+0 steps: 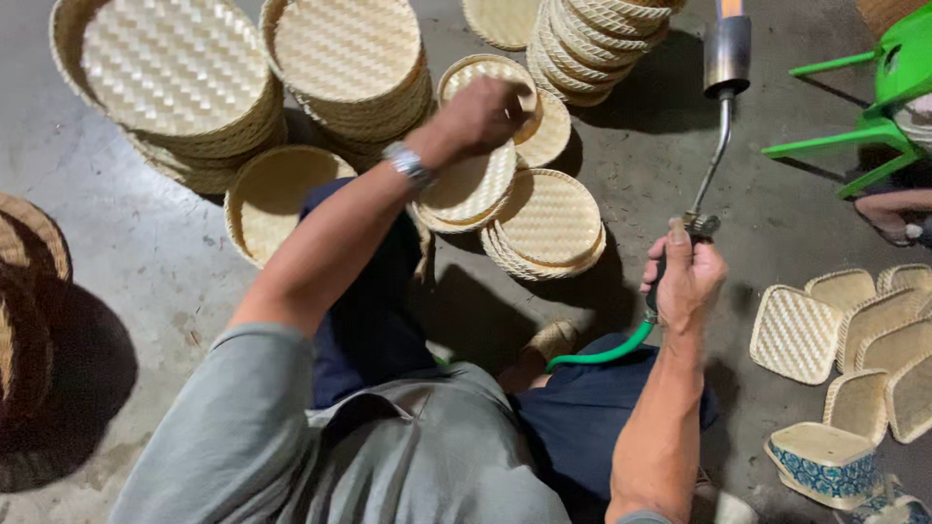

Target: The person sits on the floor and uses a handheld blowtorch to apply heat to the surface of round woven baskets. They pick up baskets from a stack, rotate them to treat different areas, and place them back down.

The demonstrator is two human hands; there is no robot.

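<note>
We see the left hand (482, 114) gripping the rim of a round woven tray (488, 85) above the tray stacks (544, 225) on the floor; the right hand (685, 279) is closed around a gas torch (719, 116), nozzle pointing away, green hose (602, 354) trailing

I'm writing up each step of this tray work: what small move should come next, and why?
Probably lift the small round woven tray off its pile. The left hand already closes on its rim, while the right hand holds the gas torch up and to the side, nozzle away from every tray.
</note>
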